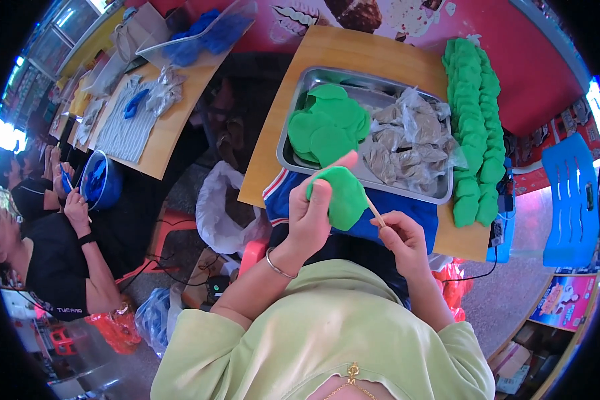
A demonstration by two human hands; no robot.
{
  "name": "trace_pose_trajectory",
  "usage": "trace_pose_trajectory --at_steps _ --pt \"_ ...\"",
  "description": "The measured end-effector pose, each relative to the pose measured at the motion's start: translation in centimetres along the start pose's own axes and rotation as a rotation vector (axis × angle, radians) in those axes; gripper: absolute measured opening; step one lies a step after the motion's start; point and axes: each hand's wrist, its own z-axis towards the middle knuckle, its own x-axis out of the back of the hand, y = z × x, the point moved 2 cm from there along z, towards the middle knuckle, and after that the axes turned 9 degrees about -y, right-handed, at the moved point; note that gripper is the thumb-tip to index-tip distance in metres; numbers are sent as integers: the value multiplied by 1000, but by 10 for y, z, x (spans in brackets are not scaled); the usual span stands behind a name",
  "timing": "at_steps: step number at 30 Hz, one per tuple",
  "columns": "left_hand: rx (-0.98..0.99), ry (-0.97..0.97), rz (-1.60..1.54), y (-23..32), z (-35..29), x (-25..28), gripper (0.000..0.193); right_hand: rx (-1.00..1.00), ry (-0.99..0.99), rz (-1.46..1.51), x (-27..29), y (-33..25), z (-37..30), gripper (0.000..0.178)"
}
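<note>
My left hand [307, 217] grips a soft, flat green disc [343, 200], its thumb pressed on the near face. Between the closed fingers of my right hand [405, 241] is a thin wooden stick [376, 211], whose far end meets the disc's right edge. Just beyond both hands, a metal tray [413, 192] holds a pile of similar green discs [330, 127] on its left side. Several clear plastic bags [407, 143] with brownish contents fill the tray's right side. What the stick's tip does behind the disc is hidden.
Overlapping green pieces [472, 127] lie in two long rows along the right edge of the wooden table [273, 143]. Blue cloth [407, 223] hangs below the tray. At left, a co-worker in black [60, 260] handles blue pieces by a blue bucket [101, 180]. A blue plastic chair [570, 200] stands right.
</note>
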Motion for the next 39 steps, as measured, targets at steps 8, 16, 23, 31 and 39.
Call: trace_pose_trajectory --at_steps 8,16,23,31,39 --pt "-58 81 -101 3 -1 1 46 56 38 -104 -2 2 -1 15" --pt "38 80 64 10 -1 0 30 282 160 -676 -3 -27 13 17" --pt "175 -128 250 14 3 12 23 360 129 -845 6 -28 14 18" --pt "219 -12 7 10 1 8 26 210 153 -645 0 -14 12 13" --pt "155 -159 -399 22 8 4 47 62 34 -426 5 -12 15 12"
